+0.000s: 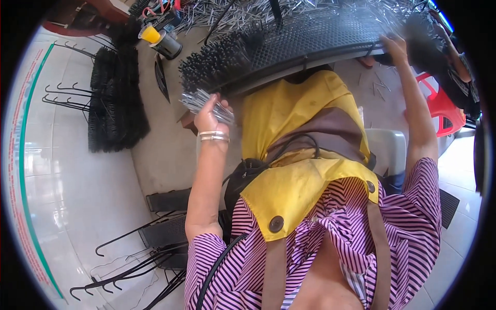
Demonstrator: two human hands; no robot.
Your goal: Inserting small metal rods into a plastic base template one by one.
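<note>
A long black perforated rack (315, 44) lies across the front of my lap, its left part packed with black, pin-like upright pieces (214, 62). My left hand (211, 114), just below the rack's left end, is closed around a bundle of thin silver rods (195, 101). At the rack's right end, my right hand (396, 49) has its fingers over the near edge and grips it. Motion blurs the rack's right end, so the fingertips there are partly hidden.
Many loose silver rods (222, 20) cover the work surface beyond the rack. A dark cup (168, 45) and a yellow container (150, 34) stand at the far left. Filled black racks (113, 98) with hooks lean by the left wall. A red stool (448, 111) and another person's arm (457, 59) are at right.
</note>
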